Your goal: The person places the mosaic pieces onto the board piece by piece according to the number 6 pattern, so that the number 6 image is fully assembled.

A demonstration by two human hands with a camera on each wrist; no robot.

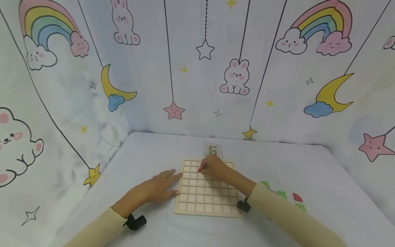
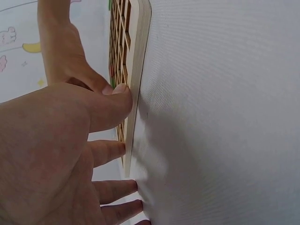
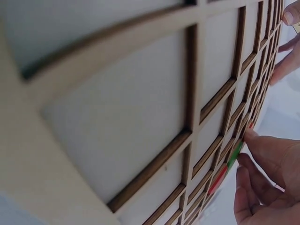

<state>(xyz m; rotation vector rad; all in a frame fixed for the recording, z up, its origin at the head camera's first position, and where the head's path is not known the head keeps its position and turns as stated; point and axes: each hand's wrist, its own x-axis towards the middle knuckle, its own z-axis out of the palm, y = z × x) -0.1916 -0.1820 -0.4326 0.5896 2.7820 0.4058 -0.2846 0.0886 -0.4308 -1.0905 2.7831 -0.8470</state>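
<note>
Hands: left [image 1: 160,187] flat vs grid board [image 1: 206,198] edge, right [image 1: 216,167] pinches red tile [image 1: 201,168], long axis sideways.

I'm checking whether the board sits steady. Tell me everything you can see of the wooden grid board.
The wooden grid board is a pale, flat, roughly square tray of light wood, divided by thin raised strips into rows of small square cells, most of them bare. It lies flat on the white table. The left hand rests with straight fingers against its left edge. The right hand is over its far rows, pinching a red piece; the right wrist view shows red and green pieces already in cells there.
</note>
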